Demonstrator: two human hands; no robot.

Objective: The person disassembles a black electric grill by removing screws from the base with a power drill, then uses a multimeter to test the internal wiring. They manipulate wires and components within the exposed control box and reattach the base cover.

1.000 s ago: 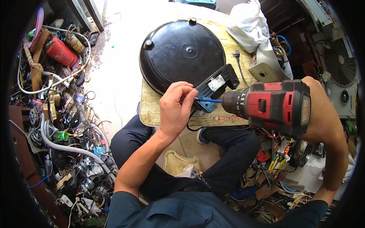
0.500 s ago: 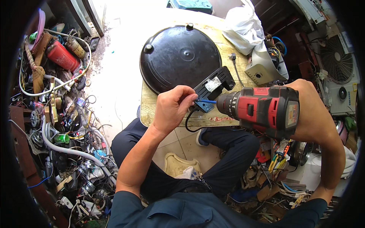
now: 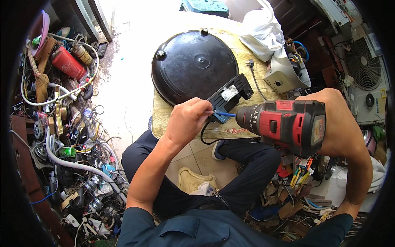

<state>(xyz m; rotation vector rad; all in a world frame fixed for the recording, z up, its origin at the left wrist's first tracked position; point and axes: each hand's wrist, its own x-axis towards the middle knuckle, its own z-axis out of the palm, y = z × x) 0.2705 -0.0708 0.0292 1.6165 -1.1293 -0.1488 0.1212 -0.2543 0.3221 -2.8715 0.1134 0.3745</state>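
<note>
My right hand [image 3: 334, 108], partly hidden behind a red and black drill [image 3: 279, 125], grips it; a long blue bit [image 3: 225, 114] points leftward from the chuck. At the bit's tip, my left hand [image 3: 191, 117] is pinched against the end of a slotted black plastic part [image 3: 232, 88] with a silvery label; what exactly its fingertips hold is hidden. This part has a bluish end and a black cord. Just behind it, a round black pan-like object [image 3: 193, 70] with small feet lies on the wooden table [image 3: 164, 123].
A plug [image 3: 251, 63], white bag [image 3: 261, 33] and grey casing [image 3: 284, 76] share the table. Dense scrap, hoses and a red cylinder [image 3: 68, 61] crowd the left floor; tools [image 3: 300, 173] and a fan [image 3: 364, 66] are at right. A teal stool [image 3: 203, 6] stands beyond the table.
The whole view has shifted slightly, the table appearing lower. The drill sits a little further left than one second ago. My left hand stays pinched at the bit's tip.
</note>
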